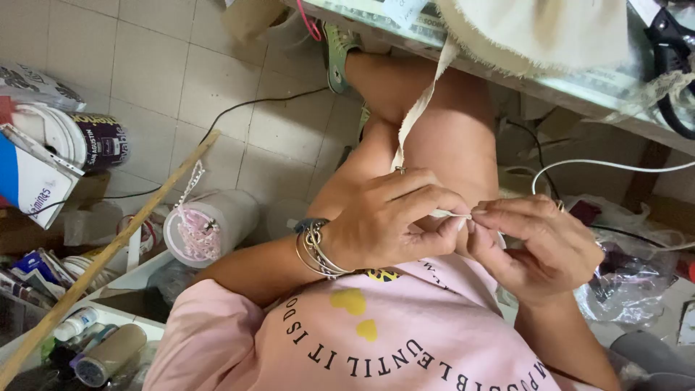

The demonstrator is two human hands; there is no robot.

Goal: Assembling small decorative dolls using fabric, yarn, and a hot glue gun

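Both the left hand [384, 224] and right hand [536, 242] are pinching a cream fabric strip [416, 116] mid-frame. Looks soft, light and floppy. Best held right by the end.

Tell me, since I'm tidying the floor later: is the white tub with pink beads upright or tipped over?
Tipped over. The white tub lies on its side on the tiled floor, its round end with the pink beads facing the camera.

The scene is evenly and softly lit by diffuse light, with only faint shadows cast. Slight glare is seen on the table edge [579, 90]. Focus is fairly sharp, though the corners are mildly softened.
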